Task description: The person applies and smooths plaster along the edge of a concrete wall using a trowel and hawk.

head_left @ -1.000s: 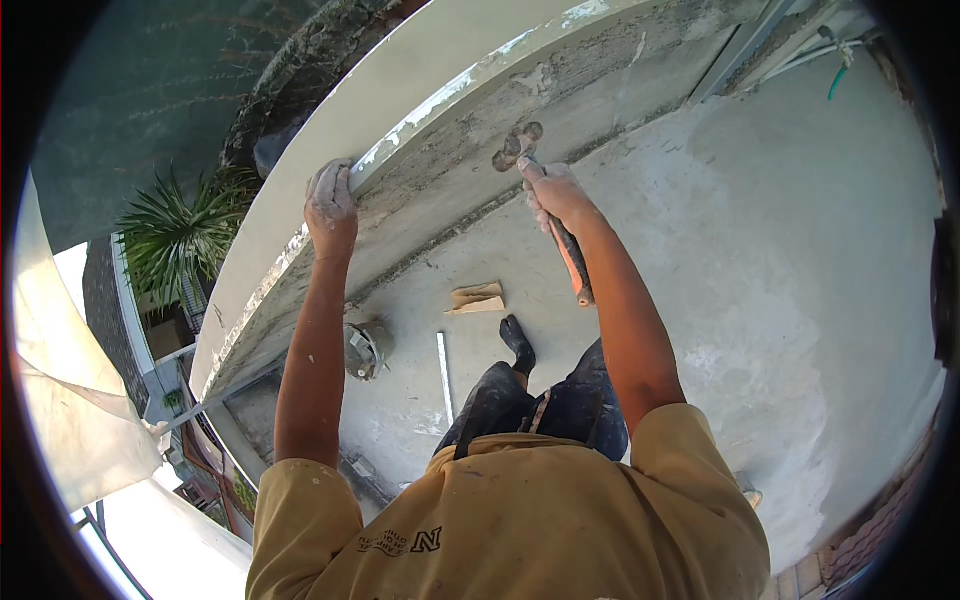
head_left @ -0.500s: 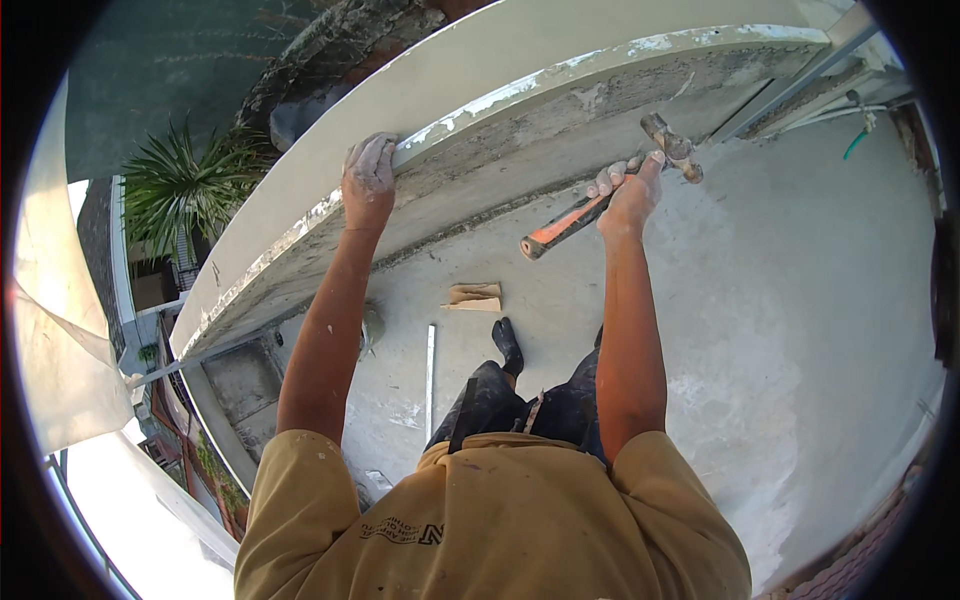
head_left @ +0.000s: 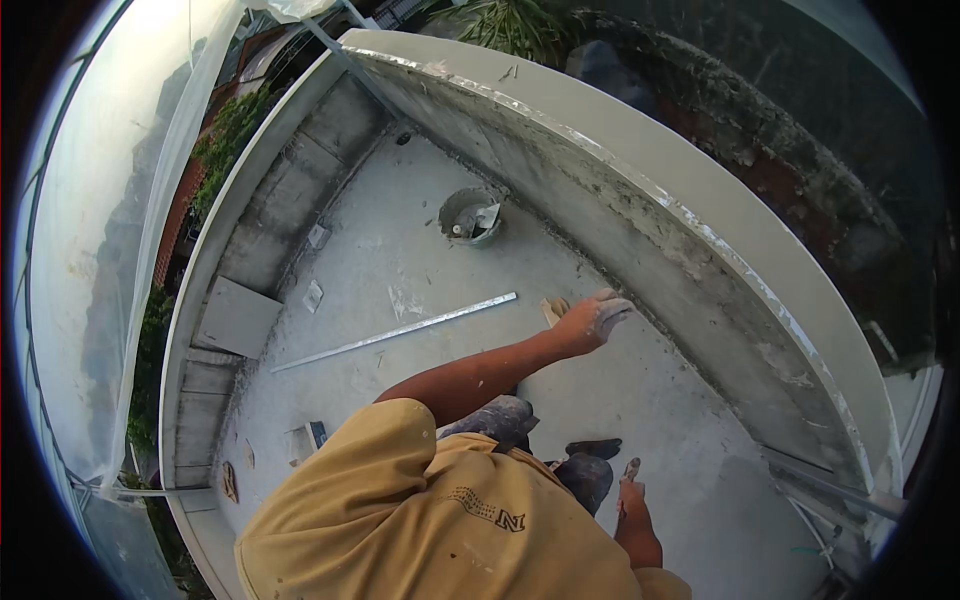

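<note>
My left hand (head_left: 606,316), pale with dust, hangs in the air over the floor, apart from the low wall (head_left: 640,225). Its fingers bend loosely, with the thumb a little off them, and nothing shows in them. At the lower right, close by my leg, my right hand (head_left: 630,494) is closed round a hammer (head_left: 632,467). Only the hammer's metal head end shows clearly; the hand and the angle hide most of the handle.
A bucket (head_left: 470,217) with tools inside stands near the wall's foot. A long metal straightedge (head_left: 395,333) lies across the floor. A torn piece of cardboard (head_left: 553,310) is partly behind my left forearm. A grey panel (head_left: 238,317) leans on the left wall.
My left hand has come off the wall's top edge. My right hand has lowered the hammer from beside the wall to near my leg. The view has turned left, bringing the bucket into sight.
</note>
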Tool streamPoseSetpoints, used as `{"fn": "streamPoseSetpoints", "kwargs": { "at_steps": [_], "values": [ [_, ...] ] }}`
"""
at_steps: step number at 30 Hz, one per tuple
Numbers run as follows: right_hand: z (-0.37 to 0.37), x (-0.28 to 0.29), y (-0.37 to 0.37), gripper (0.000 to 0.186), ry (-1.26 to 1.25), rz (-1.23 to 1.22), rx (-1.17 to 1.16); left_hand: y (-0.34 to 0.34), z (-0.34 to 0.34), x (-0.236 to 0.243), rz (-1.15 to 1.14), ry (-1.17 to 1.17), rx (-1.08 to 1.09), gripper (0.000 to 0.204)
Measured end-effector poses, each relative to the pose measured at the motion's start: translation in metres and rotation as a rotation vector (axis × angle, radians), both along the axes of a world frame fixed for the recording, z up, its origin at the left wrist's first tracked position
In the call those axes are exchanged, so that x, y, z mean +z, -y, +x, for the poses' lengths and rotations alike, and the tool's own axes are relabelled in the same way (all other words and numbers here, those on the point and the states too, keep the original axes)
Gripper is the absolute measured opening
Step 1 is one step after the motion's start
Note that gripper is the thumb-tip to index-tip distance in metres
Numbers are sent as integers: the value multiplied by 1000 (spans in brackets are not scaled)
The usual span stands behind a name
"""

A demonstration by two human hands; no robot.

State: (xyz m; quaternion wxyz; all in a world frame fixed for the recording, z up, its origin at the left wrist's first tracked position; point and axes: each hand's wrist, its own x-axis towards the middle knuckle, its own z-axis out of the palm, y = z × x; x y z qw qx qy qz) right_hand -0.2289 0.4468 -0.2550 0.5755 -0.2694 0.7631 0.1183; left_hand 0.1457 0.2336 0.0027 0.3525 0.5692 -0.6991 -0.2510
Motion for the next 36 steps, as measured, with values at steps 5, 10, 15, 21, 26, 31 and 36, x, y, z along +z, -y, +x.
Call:
{"fn": "streamPoseSetpoints", "kwargs": {
  "at_steps": [5,10,15,21,26,31,36],
  "values": [
    [33,35,-2,28,-98,-42,226,-276,223,-146,534,218,670,23],
    [133,76,40,26,7,-311,535,-499,361,-185,1006,151,1191,24],
    [265,94,82,25,177,-538,842,-510,440,-218,1017,-419,1362,24],
    [412,52,135,24,401,-709,1195,-364,508,-213,667,-794,1280,26],
    [621,124,216,34,-12,-210,658,-298,590,-135,577,-854,1163,32],
    [746,70,277,31,-89,-237,711,-379,665,-173,706,-1096,1534,27],
    [865,80,303,31,-83,-160,725,-447,740,-155,825,-1243,1825,26]
  ]
}}
